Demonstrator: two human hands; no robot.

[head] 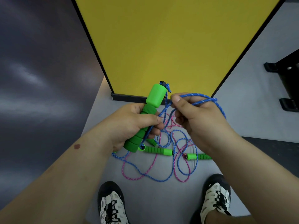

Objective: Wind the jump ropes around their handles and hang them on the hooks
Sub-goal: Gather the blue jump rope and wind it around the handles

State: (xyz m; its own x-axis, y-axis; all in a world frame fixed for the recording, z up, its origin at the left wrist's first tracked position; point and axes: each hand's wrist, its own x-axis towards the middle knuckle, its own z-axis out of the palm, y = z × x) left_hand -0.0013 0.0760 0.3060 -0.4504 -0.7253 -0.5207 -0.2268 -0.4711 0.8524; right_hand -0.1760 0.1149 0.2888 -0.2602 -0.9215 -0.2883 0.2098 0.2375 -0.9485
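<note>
Rope first: the blue rope (199, 97) runs from the top of the green handle (146, 116) across to the right hand (196, 117), loops over the back of that hand, and then drops down to a messy pile on the grey floor (161, 204). The left hand (129, 125) has its fingers and thumb curled round the middle of the handle, thumb pressing a strand of rope against the foam grip. The right hand's fingers are curled too, thumb and forefinger pinching the blue rope close to the handle, so it looks like winding is only just starting. Down below, the slack is all tangled up with a pink rope (139, 176), and two more green handles (157, 151) (199, 156) lie on the floor between the person's shoes (111, 206). That tangle is the likely trouble spot: pulling in more blue could drag the pink one along or cinch a knot. The loop draped over the right hand could also slide off and loosen things. No hooks are in view, just a yellow panel (169, 46) straight ahead.
</note>
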